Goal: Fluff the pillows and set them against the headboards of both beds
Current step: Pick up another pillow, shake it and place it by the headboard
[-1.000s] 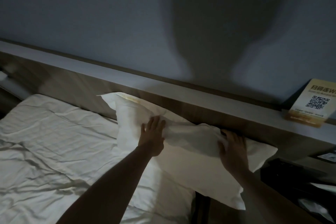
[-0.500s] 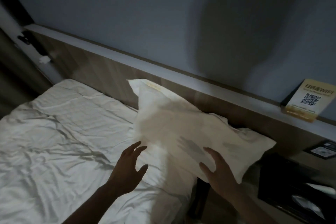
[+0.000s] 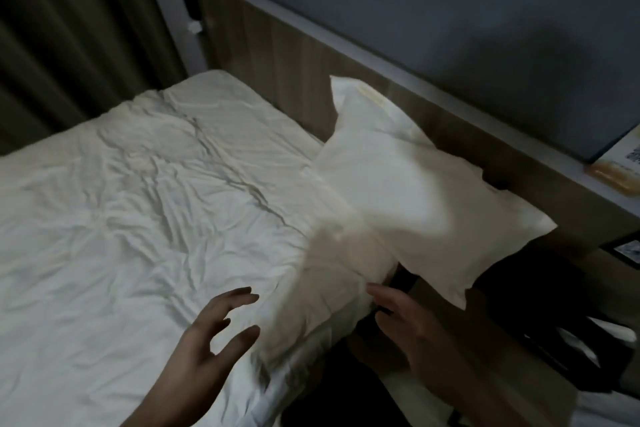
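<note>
A white pillow (image 3: 408, 198) leans against the wooden headboard (image 3: 284, 45) at the right side of the bed (image 3: 138, 204); its right corner hangs past the mattress edge. My left hand (image 3: 211, 340) hovers over the sheet in front of the pillow's lower edge, fingers spread, holding nothing. My right hand (image 3: 412, 326) is beside the mattress corner, fingers apart, just below the pillow's bottom edge and holding nothing.
A crumpled white duvet covers the bed. Dark curtains (image 3: 69, 28) hang at the left. A card stand (image 3: 620, 166) sits on the headboard ledge at the right. A dark nightstand (image 3: 554, 322) with a tissue box stands right of the bed.
Both hands have let go of the pillow and drawn back toward me. The view has swung left and down, showing more of the bed and the curtains.
</note>
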A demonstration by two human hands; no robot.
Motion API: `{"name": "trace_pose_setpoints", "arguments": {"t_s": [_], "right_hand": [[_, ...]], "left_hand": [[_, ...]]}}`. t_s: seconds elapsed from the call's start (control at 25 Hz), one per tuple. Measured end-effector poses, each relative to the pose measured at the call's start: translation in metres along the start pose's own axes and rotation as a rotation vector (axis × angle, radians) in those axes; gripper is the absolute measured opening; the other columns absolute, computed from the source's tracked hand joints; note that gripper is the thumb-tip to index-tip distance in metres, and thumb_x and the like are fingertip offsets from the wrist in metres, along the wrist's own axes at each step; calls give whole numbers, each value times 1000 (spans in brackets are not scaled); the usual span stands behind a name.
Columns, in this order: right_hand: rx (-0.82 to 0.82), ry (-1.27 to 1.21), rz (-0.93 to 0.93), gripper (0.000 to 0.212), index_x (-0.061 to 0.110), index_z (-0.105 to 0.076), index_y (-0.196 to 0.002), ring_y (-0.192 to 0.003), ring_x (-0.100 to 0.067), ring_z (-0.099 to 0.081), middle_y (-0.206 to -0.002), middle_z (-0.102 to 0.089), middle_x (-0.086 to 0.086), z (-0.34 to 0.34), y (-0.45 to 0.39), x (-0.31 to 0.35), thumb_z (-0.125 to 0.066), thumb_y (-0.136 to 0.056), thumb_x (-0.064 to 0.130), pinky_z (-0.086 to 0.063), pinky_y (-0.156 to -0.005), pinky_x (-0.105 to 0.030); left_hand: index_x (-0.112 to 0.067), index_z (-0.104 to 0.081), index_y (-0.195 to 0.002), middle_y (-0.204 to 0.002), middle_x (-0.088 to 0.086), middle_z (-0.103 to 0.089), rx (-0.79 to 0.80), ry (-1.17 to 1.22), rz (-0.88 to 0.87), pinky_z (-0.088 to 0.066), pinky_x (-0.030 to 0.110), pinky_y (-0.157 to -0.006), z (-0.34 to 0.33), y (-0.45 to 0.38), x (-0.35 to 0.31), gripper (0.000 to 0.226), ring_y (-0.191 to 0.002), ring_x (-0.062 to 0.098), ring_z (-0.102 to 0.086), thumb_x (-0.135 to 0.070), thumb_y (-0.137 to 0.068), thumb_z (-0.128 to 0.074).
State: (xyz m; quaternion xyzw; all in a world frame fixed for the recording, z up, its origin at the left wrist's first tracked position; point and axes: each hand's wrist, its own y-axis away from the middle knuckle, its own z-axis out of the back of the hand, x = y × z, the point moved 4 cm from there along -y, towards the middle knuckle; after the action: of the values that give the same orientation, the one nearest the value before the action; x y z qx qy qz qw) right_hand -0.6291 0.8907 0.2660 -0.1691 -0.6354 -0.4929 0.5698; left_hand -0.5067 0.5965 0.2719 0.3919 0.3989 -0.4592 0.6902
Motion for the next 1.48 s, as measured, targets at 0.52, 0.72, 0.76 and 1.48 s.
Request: {"name": "trace_pose_setpoints", "arguments": {"t_s": [0.52, 0.72, 0.76, 1.48], "right_hand": [[441, 293, 78, 45, 55, -64, -125, -136, 6, -51, -139, -63, 25, -46, 99, -57, -64, -100, 18, -42, -118, -35], [605, 362, 111, 45, 55, -63, -126, -137, 5, -51, -139, -63, 23, -70, 138, -69, -66, -99, 19, -43, -117, -32], [630, 373, 130, 43, 53, -63, -127, -138, 4, -51, -140, -63, 22, -79, 144, -71, -66, -98, 22, -43, -116, -29], [722, 396, 136, 37, 48, -65, -128, -133, 7, -55, -134, -67, 22, -395, 352, -130, -64, -101, 22, -44, -108, -16]], "left_hand": [[-30, -68, -127, -141, -16, -62, -446, 212, 325, -45, 25, -108, -79, 247, 33, 50, -132, 3, -58, -50, -81, -67], [-38, -68, -125, -139, -16, -64, -616, 262, 352, -44, 29, -109, -99, 328, 36, 49, -130, 1, -58, -52, -78, -66], [-37, -67, -126, -140, -15, -64, -639, 277, 348, -44, 28, -109, -98, 340, 39, 49, -131, 2, -58, -52, -79, -65], [-42, -66, -125, -139, -14, -63, -753, 283, 366, -46, 30, -108, 68, 636, 166, 42, -134, 7, -56, -52, -84, -62]]}}
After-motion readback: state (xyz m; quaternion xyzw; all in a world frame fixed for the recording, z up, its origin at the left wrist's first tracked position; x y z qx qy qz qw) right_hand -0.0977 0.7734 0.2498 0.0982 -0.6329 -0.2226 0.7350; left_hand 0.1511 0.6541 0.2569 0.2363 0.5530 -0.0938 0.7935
